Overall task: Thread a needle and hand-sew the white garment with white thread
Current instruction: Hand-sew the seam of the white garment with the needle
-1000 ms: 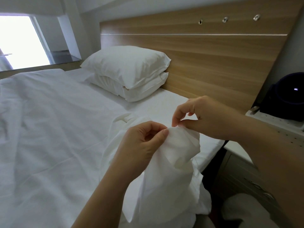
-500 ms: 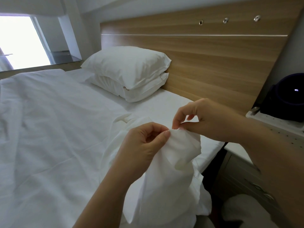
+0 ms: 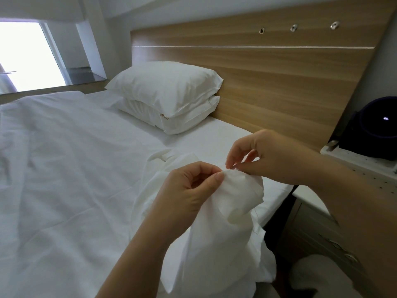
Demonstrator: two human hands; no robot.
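White garment (image 3: 232, 211) hangs pinched by left hand (image 3: 189, 190), right hand (image 3: 272, 155) pinching its top edge.

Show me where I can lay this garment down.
Free: the flat sheet between the pillows and the garment, and the wide duvet to its left. Crowded: the nightstand, where a dark round object sits at the back.

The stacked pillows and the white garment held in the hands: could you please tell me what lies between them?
Only a bare stretch of white bed sheet lies between the pillows and the garment; the head view shows this.
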